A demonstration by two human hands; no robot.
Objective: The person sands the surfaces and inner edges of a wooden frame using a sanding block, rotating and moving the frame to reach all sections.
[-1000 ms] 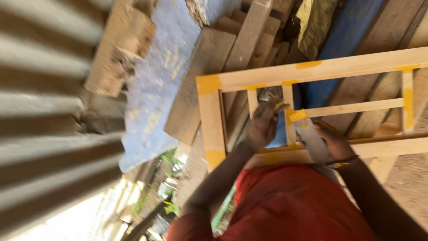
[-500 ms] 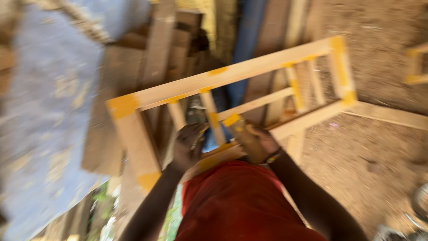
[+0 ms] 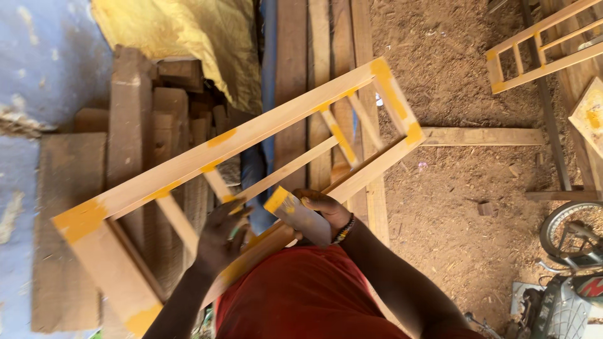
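Pale wood daubed with yellow at the joints — a long ladder-like frame (image 3: 251, 135) slants across the person's lap above stacked planks (image 3: 144, 107). The left hand (image 3: 220, 235) grips a crossbar, fingers curled round it. The right hand (image 3: 323, 210) pinches a flat scraper-like block (image 3: 298, 213), yellow-tipped, just beside the lower rail — sawdust floor (image 3: 452, 188) beyond.

Stacked planks (image 3: 144, 125), yellow tarp (image 3: 188, 37), second frame (image 3: 540, 50), motorcycle wheel (image 3: 568, 232).

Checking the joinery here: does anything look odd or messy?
Yellow smears blotch the wooden frame at its joints and corners, uneven like spilled glue or filler. The frame itself looks square and undamaged.
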